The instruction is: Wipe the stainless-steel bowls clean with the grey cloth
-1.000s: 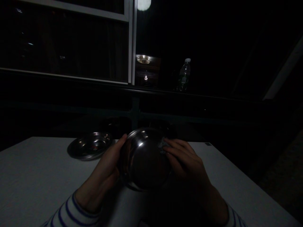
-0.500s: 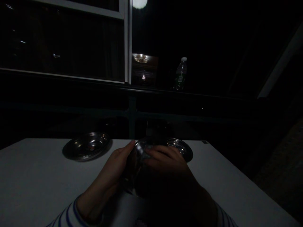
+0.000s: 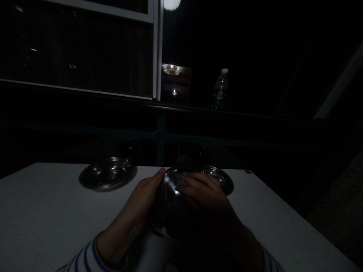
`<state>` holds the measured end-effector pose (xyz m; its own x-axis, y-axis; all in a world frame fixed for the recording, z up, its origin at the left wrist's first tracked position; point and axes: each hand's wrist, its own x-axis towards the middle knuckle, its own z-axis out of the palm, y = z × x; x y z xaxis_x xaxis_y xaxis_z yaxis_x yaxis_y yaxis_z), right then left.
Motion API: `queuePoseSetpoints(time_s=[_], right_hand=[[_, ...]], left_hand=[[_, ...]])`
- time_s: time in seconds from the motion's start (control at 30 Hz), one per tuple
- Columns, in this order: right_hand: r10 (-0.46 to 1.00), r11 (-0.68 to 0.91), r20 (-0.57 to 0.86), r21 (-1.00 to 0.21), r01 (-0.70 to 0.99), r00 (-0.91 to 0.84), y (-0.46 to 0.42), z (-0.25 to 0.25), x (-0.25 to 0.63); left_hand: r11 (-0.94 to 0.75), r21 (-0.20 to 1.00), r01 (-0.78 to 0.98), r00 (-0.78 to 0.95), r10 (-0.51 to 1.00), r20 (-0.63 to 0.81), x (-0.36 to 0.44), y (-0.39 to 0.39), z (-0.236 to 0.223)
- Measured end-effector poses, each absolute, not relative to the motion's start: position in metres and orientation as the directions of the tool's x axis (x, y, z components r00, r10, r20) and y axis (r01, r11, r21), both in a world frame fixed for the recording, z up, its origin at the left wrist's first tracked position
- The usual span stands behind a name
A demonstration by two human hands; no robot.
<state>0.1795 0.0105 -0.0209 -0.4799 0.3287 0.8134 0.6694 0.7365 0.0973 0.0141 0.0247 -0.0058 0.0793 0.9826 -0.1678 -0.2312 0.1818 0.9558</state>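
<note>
A shiny metal bowl (image 3: 170,196) is held up in front of me over the white table (image 3: 68,223), its rounded outside facing me. My left hand (image 3: 144,200) grips its left rim, thumb up along the edge. My right hand (image 3: 202,189) lies across the right part of the bowl with its fingers bent together and pointing left. A small pale patch shows at these fingertips; it is too dark to tell what it is. The lower right of the bowl is lost in shadow.
A shallow metal dish (image 3: 106,175) sits at the table's far left. Another metal dish (image 3: 224,181) is partly hidden behind my right hand. Beyond the table, a plastic bottle (image 3: 220,90) with a white cap stands on the ledge by the window frame (image 3: 157,56).
My right fingers have slid slightly right over the bowl, baring more of its bright surface. The whole view has shifted a little. Both hands stay on the bowl.
</note>
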Motion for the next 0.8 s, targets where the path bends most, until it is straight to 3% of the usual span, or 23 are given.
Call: queuePoseSetpoints(time_s=[0.13, 0.27, 0.47, 0.57, 0.8], right_hand=[[0.234, 0.714, 0.789, 0.257, 0.651, -0.568, 0.007, -0.031, 0.16], [0.176, 0.756, 0.725, 0.334, 0.563, -0.666, 0.002, -0.049, 0.145], [0.316, 0.765, 0.563, 0.325, 0.556, -0.764, -0.001, -0.07, 0.13], [0.335, 0.741, 0.574, 0.328, 0.585, -0.747, -0.005, -0.065, 0.131], [0.184, 0.727, 0.738, 0.341, 0.595, -0.649, -0.003, -0.044, 0.144]], left_hand=[[0.178, 0.962, -0.207, 0.041, 0.984, -0.173, 0.013, 0.025, -0.008], [0.154, 0.961, -0.23, 0.009, 0.988, -0.156, 0.007, 0.029, -0.006], [0.215, 0.889, -0.404, -0.062, 0.963, -0.261, 0.0, 0.031, 0.005], [0.227, 0.903, -0.364, -0.037, 0.965, -0.258, 0.002, 0.031, 0.003], [0.197, 0.969, -0.151, 0.051, 0.98, -0.192, 0.007, 0.03, -0.002]])
